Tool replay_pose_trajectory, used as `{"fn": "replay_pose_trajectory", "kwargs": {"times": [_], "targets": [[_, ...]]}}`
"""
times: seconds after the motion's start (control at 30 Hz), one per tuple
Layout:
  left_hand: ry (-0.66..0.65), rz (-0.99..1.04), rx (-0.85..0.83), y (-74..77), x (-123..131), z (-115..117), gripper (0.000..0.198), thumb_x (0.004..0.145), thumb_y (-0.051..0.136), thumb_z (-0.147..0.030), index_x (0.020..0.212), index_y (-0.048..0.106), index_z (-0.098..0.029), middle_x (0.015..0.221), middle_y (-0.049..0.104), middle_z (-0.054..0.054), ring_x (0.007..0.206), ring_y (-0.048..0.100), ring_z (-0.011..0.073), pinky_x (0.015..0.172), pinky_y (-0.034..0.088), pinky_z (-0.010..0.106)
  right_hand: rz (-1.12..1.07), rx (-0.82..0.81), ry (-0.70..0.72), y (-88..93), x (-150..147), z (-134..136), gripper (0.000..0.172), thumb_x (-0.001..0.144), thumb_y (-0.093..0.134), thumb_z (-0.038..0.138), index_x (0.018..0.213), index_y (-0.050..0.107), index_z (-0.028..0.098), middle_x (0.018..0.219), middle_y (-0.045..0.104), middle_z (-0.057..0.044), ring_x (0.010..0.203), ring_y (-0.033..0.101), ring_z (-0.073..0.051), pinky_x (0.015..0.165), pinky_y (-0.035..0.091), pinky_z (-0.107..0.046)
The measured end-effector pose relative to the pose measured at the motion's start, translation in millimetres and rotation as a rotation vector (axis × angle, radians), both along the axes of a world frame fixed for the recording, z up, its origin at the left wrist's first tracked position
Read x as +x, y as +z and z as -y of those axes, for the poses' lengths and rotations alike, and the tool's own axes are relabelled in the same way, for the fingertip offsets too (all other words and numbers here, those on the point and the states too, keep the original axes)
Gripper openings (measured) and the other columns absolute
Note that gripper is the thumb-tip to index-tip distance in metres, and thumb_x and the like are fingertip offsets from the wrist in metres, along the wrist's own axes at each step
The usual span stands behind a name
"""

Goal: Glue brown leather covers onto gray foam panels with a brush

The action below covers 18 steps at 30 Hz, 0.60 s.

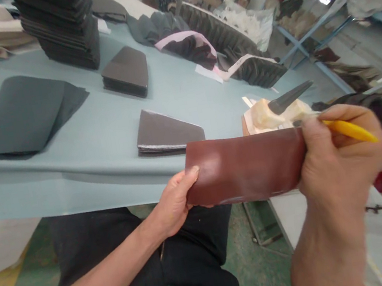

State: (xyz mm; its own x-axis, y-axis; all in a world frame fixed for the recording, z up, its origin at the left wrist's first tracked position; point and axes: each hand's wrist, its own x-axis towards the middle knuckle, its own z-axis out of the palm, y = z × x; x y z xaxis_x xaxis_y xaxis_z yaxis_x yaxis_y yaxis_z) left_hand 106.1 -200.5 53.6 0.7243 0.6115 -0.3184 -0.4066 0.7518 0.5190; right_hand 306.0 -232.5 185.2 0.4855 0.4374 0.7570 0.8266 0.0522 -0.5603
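A person seen from their own head view holds a smooth, reddish-brown panel (246,168) above their lap, at the near edge of a table with a pale blue-green cover (107,123). The left hand (175,204) pinches the panel's left end, thumb flat on top and the other fingers mostly hidden underneath. The right hand (343,156) is curled closed around a slim yellow tool (352,129), its thumb at the panel's upper right corner; whether those fingers also grip the panel cannot be told. The panel spans the gap between the two hands. Just beyond its left end sits a low stack of grey pieces (167,130); beyond its right end is a cream-coloured object (263,116) with a dark, pointed piece (291,98) on it.
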Motion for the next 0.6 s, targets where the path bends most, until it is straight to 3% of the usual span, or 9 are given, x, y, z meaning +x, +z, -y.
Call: {"fn": "replay_pose_trajectory", "kwargs": {"times": [0.2,0.4,0.47,0.53,0.6], "targets": [[0.151,-0.146,0.261,-6.1,2.4,-3.9,0.060,0.087,0.083,-0.067,0.112,0.080,-0.013,0.098,0.084,0.009,0.092,0.077,0.0254,0.088,0.061,0.034,-0.018,-0.112,-0.131,-30.3,13.3,5.3,0.021,0.077,0.073,0.039,0.084,0.064,0.021,0.069,0.056,0.004,0.060,0.050,-0.013,0.065,0.041,-0.031],[0.144,-0.417,0.611,2.3,-20.0,-24.8,0.043,0.100,0.071,-0.056,0.109,0.081,-0.015,0.105,0.083,0.007,0.103,0.076,0.0265,0.093,0.058,0.032,0.043,-0.180,-0.163,-59.3,27.7,10.9,0.028,0.074,0.073,0.049,0.082,0.064,0.023,0.073,0.063,-0.001,0.065,0.057,-0.018,0.068,0.045,-0.035],[0.166,-0.493,0.688,7.4,-29.2,-40.6,0.037,0.099,0.071,-0.052,0.106,0.080,-0.016,0.100,0.081,0.006,0.100,0.075,0.0246,0.089,0.059,0.030,0.047,-0.188,-0.141,-66.6,28.9,4.1,0.027,0.073,0.072,0.047,0.082,0.063,0.024,0.072,0.061,0.000,0.063,0.055,-0.018,0.067,0.044,-0.035],[0.193,-0.593,0.775,13.4,-38.3,-61.0,0.032,0.096,0.075,-0.049,0.096,0.077,-0.017,0.085,0.076,0.003,0.082,0.070,0.0188,0.074,0.056,0.026,0.046,-0.157,-0.114,-73.5,28.3,-8.6,0.025,0.073,0.072,0.045,0.082,0.063,0.024,0.071,0.060,0.000,0.063,0.054,-0.018,0.069,0.044,-0.036],[0.216,-0.679,0.859,19.6,-47.0,-83.8,0.032,0.092,0.079,-0.048,0.084,0.072,-0.018,0.067,0.064,-0.002,0.060,0.055,0.0122,0.057,0.045,0.022,0.042,-0.103,-0.076,-81.4,26.5,-25.9,0.023,0.074,0.070,0.043,0.083,0.061,0.024,0.073,0.060,-0.001,0.066,0.056,-0.019,0.073,0.046,-0.037]]}}
